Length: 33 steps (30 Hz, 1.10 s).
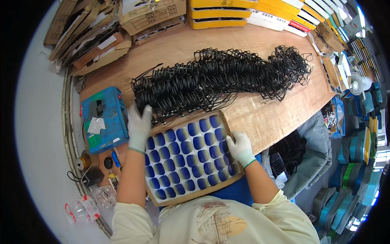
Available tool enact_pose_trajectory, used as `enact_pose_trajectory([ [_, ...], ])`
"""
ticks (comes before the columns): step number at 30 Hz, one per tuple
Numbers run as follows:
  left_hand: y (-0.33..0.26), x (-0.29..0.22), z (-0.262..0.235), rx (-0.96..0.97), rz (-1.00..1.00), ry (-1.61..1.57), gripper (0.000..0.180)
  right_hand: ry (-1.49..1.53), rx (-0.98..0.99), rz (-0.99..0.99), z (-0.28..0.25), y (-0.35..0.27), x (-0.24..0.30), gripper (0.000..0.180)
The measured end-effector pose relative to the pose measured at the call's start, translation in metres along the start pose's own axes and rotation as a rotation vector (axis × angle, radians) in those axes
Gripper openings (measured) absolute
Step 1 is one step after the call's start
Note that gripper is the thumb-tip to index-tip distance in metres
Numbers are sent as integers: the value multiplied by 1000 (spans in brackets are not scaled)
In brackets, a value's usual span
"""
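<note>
A cardboard tray (198,199) of blue lenses that fade to yellow, set in rows on white, lies tilted against the table's near edge, close to my body. My right hand (242,149), in a white glove, grips the tray's right edge; some fingers are hidden. Beyond the tray stretches a long row of black eyeglass frames (195,79), packed tightly and tangled at the right end. At the row's left end is my white-gloved left hand (139,127), thumb and fingers apart around the nearest frames. Whether it bears on any of them is unclear.
A blue machine box (106,122) stands left of my left hand. Flattened cartons (95,40) pile up at the back left, yellow boxes (219,14) at the back. A grey cloth-lined bin (313,156) with black items sits right of the wooden table (268,118).
</note>
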<state>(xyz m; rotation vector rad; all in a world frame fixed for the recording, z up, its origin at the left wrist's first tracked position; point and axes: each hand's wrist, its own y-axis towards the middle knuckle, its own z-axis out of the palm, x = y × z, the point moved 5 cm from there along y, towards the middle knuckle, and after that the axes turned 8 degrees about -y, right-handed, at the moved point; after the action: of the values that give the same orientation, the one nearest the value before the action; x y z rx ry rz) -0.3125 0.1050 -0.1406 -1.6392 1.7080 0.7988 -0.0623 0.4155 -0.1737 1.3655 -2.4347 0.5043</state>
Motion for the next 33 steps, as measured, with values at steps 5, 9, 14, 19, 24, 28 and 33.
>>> enact_pose_trajectory([
  [5, -154, -1, -39, -4, 317, 233, 65, -44, -29, 18, 4, -3, 2, 31],
  [9, -224, 18, -66, 17, 145, 272, 68, -39, 64, 41, -1, 0, 2, 35],
  [14, -228, 38, -76, 12, 112, 285, 68, 33, 104, -79, -9, 6, -4, 36],
  [19, -206, 55, -67, 56, -56, 315, 56, 64, 92, -89, 1, 8, -14, 36],
  [24, -205, 77, -73, 114, -147, 258, 41, 20, 71, -103, 2, -2, -12, 35],
  [28, -219, 74, -76, 173, -149, 294, 41, 24, 118, -137, -14, -6, -4, 34],
  [33, -170, 9, -61, 15, 88, 135, 59, -51, 466, 43, -40, 19, 16, 51],
])
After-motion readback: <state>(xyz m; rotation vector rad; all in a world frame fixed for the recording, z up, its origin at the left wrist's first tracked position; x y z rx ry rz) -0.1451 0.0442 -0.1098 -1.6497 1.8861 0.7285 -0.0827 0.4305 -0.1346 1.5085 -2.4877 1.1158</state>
